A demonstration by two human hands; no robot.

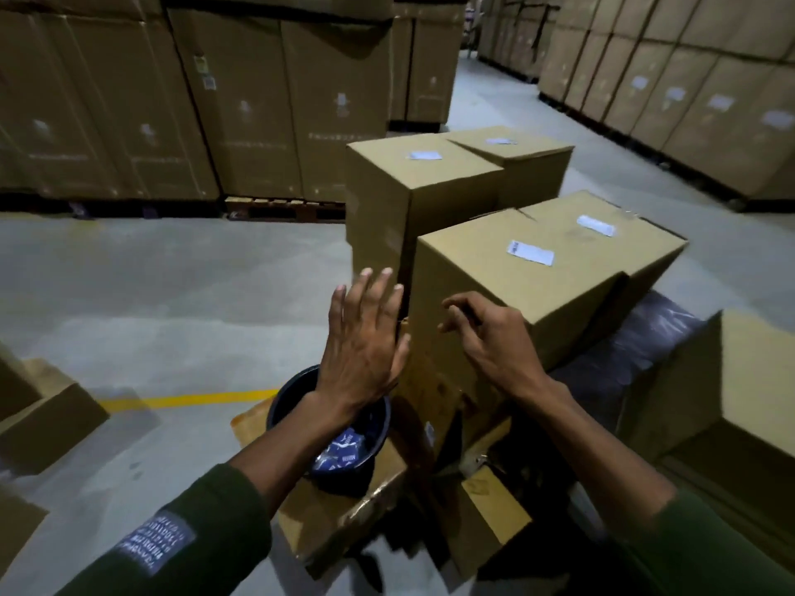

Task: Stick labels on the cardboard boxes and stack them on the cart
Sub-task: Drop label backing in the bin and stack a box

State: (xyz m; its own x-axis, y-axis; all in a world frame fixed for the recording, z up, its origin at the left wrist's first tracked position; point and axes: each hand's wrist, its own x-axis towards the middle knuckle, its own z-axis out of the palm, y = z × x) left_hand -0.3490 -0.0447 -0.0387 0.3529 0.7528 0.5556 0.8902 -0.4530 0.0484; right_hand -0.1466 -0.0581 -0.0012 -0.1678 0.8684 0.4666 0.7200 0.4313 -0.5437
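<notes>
Several brown cardboard boxes stand together ahead of me. The nearest box (516,286) carries a white label (530,252) on its top. A taller box (387,195) behind it on the left has its own label (425,155). My left hand (365,342) is flat with straight fingers at the near left corner of the nearest box. My right hand (490,337) hovers at that box's near face with loosely curled fingers and holds nothing. Whether either hand touches the cardboard is unclear. A dark cart surface (619,380) shows beneath the boxes on the right.
A black bucket (284,406) with blue and white packets sits on a low carton (344,509) below my left wrist. Another box (731,389) stands at right. Tall stacks of cartons on pallets (284,208) line the back and right. Grey floor with a yellow line (189,400) lies at left.
</notes>
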